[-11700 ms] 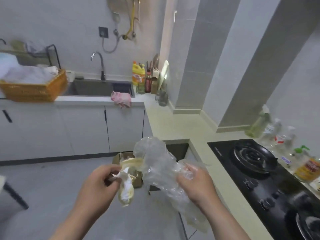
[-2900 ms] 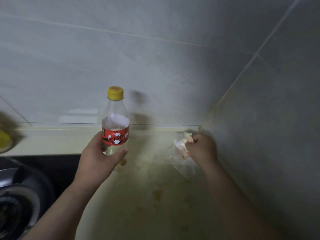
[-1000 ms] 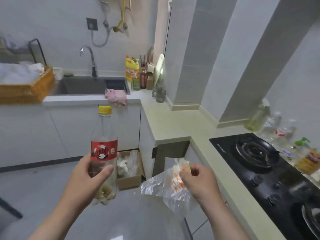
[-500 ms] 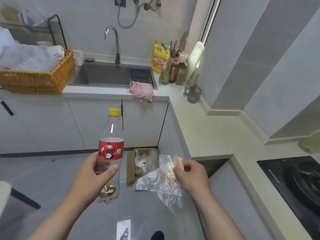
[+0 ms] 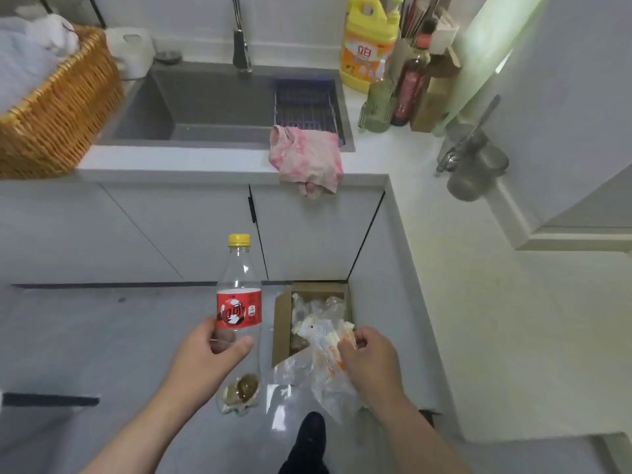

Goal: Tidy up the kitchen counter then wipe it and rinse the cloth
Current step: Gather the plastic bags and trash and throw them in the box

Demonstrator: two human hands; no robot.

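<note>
My left hand (image 5: 208,354) grips a clear plastic bottle (image 5: 239,302) with a yellow cap and red label, held upright over the floor. My right hand (image 5: 371,359) pinches a crumpled clear plastic wrapper (image 5: 314,374) with orange print, just in front of an open cardboard box (image 5: 282,323) on the floor that holds plastic rubbish. A pink cloth (image 5: 307,159) lies draped over the counter edge by the sink (image 5: 212,100). The pale counter (image 5: 496,319) runs along the right.
A wicker basket (image 5: 58,114) with white cloth sits left of the sink. A yellow detergent jug (image 5: 367,46), bottles and a glass mug (image 5: 473,165) stand in the corner. My dark shoe (image 5: 307,439) is on the grey floor below.
I have stepped closer to the corner and looked down. Both hands, with bottle and wrapper, have come nearer to the cardboard box; the wrapper now hangs at its front edge.
</note>
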